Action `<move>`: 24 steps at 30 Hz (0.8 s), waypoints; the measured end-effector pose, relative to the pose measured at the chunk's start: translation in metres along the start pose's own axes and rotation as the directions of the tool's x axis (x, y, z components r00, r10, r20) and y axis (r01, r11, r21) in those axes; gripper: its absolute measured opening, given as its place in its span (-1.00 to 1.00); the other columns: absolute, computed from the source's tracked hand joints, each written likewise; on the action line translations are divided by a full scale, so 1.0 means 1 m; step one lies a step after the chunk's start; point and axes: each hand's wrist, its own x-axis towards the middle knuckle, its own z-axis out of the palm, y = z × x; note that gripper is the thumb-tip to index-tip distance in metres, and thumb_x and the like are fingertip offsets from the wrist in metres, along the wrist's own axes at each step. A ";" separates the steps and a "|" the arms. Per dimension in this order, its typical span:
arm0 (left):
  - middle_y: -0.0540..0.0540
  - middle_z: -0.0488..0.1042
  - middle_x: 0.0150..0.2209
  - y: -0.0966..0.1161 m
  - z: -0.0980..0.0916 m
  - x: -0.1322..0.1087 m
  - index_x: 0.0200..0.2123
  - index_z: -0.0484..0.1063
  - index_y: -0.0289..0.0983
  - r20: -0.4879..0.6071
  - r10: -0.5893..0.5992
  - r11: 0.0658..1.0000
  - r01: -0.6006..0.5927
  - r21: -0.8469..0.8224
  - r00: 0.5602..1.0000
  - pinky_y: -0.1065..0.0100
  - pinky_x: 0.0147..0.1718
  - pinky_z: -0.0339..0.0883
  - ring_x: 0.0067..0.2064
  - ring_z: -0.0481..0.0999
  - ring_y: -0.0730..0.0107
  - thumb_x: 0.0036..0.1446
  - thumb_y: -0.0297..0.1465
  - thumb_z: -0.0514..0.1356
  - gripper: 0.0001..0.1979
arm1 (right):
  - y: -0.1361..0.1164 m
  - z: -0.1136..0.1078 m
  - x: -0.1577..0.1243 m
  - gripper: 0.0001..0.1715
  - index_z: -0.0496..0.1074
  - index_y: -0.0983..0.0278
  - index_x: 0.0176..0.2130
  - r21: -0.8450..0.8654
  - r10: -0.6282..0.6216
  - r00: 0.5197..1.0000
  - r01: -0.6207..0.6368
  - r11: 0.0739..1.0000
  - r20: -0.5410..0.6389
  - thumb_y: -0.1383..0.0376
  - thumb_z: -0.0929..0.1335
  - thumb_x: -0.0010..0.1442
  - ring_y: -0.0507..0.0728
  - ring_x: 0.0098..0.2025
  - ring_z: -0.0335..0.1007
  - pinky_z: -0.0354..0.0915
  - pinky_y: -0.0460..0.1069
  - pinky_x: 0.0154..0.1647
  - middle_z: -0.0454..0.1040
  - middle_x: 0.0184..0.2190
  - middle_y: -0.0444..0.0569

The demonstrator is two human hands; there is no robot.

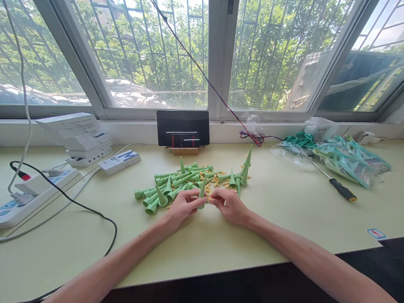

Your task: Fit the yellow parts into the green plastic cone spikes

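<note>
My left hand (186,205) is closed around a green plastic plant watering spike (202,191), its pointed tip up. Close beside it, the fingers of my right hand (229,205) pinch together at a small yellow-orange piece (208,198) next to the spike; whether the two parts touch I cannot tell. Beyond my left hand lies a pile of similar green spikes (154,202), some on their sides and some pointing up. Small yellow pieces (217,179) are scattered among and behind them. Past my right hand stands a cluster of green spikes (244,172).
A phone (185,141) leans before a dark tablet (183,122) at the window. White boxes (85,139) and a power strip (38,191) with cables are on the left. To the right lie a screwdriver (342,189) and bagged green items (347,158). The table's front edge is near my forearms.
</note>
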 end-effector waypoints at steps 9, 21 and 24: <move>0.08 0.00 -0.52 -0.005 -0.002 0.000 -0.49 0.39 -0.31 0.030 -0.004 0.999 0.005 -0.037 1.000 0.43 -0.61 -0.18 -0.50 -0.06 0.54 0.10 -0.23 0.27 -0.72 | -0.003 0.000 0.000 -0.76 0.26 0.26 -0.47 -0.004 -0.013 1.000 0.013 1.000 -0.007 0.35 0.27 0.25 -0.01 -0.55 0.05 0.05 -0.09 -0.49 0.23 -0.58 -0.20; 0.07 0.00 -0.52 0.000 0.001 0.000 -0.47 0.45 -0.32 -0.009 -0.003 1.000 0.003 0.021 1.000 0.46 -0.64 -0.15 -0.53 -0.03 0.56 0.03 -0.14 0.29 -0.67 | -0.007 0.000 0.001 -0.75 0.26 0.26 -0.48 0.060 0.041 0.999 -0.041 0.997 0.010 0.32 0.26 0.26 -0.01 -0.56 0.02 0.02 -0.09 -0.52 0.20 -0.61 -0.20; 0.07 0.01 -0.53 0.000 0.001 0.000 -0.49 0.44 -0.31 -0.013 -0.002 0.999 0.002 0.037 1.000 0.46 -0.64 -0.14 -0.53 -0.01 0.56 0.02 -0.11 0.29 -0.65 | -0.008 -0.001 0.001 -0.73 0.26 0.26 -0.48 0.074 0.056 0.998 -0.057 0.996 0.015 0.30 0.25 0.26 -0.01 -0.55 0.01 0.02 -0.09 -0.52 0.18 -0.61 -0.20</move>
